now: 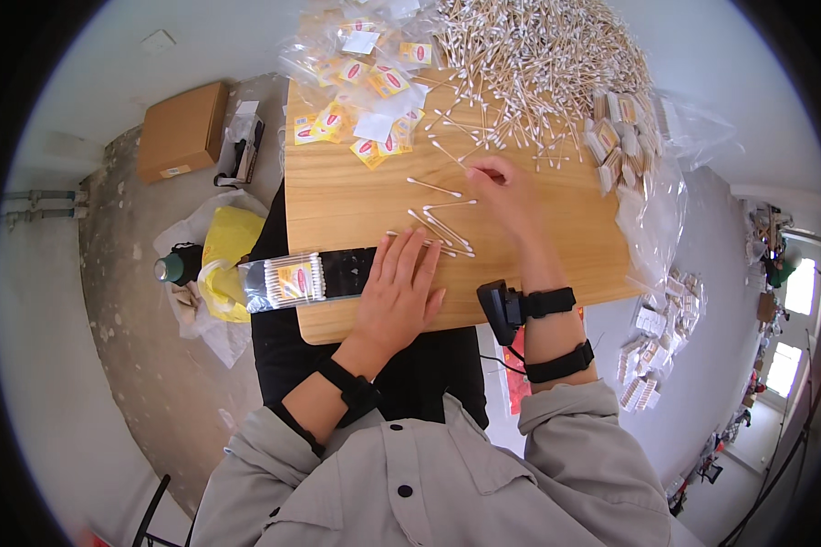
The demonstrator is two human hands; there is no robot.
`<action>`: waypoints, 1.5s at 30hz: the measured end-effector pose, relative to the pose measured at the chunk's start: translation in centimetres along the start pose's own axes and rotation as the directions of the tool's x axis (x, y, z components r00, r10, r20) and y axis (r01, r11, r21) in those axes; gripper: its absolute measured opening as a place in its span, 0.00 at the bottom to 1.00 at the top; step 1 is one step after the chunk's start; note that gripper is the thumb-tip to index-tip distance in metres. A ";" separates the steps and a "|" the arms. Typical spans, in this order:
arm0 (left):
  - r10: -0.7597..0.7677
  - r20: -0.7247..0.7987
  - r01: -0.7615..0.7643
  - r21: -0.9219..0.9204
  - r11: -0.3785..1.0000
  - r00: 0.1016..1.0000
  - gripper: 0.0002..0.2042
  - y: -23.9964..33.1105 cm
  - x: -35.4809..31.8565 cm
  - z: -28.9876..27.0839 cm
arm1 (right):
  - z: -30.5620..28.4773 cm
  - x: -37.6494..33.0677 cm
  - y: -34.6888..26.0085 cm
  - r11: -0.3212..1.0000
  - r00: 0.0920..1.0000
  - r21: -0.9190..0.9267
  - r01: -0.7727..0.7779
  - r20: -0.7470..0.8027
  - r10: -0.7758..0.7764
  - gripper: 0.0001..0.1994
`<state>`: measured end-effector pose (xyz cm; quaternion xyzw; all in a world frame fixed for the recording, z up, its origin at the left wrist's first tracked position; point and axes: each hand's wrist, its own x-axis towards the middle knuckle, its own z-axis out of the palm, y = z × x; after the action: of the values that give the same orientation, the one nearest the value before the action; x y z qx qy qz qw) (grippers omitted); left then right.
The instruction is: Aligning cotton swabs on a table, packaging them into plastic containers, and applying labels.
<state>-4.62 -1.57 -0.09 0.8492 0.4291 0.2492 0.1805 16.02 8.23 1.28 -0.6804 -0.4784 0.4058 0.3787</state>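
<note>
My left hand (397, 287) lies flat with fingers stretched out, over the right end of a black strip (345, 272) and touching loose cotton swabs at its fingertips. On the strip's left part rests a clear bag (294, 280) with a row of cotton swabs and a yellow-and-white card. My right hand (506, 193) is closed in a pinch over the middle of the table, with a cotton swab (449, 154) at its fingertips. Several loose cotton swabs (442, 228) lie between the hands. Part of the strip is hidden under my left hand.
A large heap of cotton swabs (547, 64) covers the far right of the wooden table (337, 196). Yellow cards (388, 82) and clear bags lie at far left. Bundled swabs (625, 137) sit at the right edge; more packs (661, 328) lie below. A cardboard box (184, 130) stands on the floor.
</note>
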 end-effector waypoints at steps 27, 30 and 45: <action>-0.220 0.040 0.211 0.158 0.965 0.975 0.52 -1.2 1.1 0.4 | 5.4 -8.4 5.3 0.763 0.945 0.582 0.281 -0.309 -0.113 0.28; -0.176 0.026 0.169 0.172 0.971 0.984 0.50 -0.5 1.5 1.5 | 7.3 -8.3 5.7 0.716 0.947 0.634 0.292 -0.295 -0.126 0.28; -0.222 0.103 0.205 0.152 0.967 0.970 0.49 0.8 0.8 0.7 | 7.0 -8.0 3.5 0.767 0.959 0.595 0.241 -0.269 -0.092 0.26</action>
<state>-3.35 -1.46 -0.04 0.8218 0.5232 0.1464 0.1714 9.15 0.52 -3.08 -0.5131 -0.3305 0.4259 0.6678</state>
